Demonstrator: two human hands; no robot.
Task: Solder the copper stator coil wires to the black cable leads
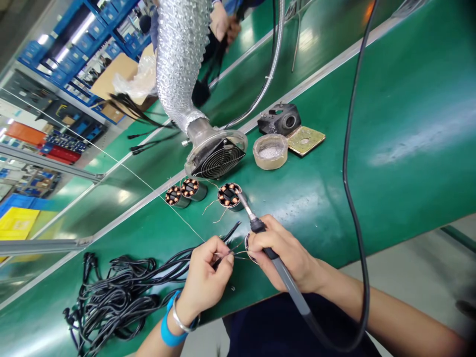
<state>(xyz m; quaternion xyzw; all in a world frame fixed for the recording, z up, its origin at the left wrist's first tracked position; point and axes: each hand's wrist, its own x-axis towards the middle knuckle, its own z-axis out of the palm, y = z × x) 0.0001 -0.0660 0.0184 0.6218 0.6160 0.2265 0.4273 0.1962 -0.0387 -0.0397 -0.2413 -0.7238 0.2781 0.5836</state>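
My right hand (pixel 288 255) is closed round a soldering iron (pixel 286 277), its metal tip pointing up and left over a copper-wound motor stator (pixel 229 196). Whether the tip touches that stator I cannot tell. Under the right fingers shows the rim of another round part (pixel 247 242), mostly hidden, with thin copper wires running left from it. My left hand (pixel 210 272) pinches a black cable end (pixel 219 261) where these wires meet it. A thin pale strand (pixel 159 192) slants down from the upper left towards my left hand.
Two more stators (pixel 193 190) stand left of the fume-extraction hood (pixel 217 156). A round tub (pixel 270 151), a yellowish sponge (pixel 305 140) and a black iron holder (pixel 278 119) sit behind. Black cables (pixel 122 292) lie piled at left. Another person's hand (pixel 225 27) shows beyond.
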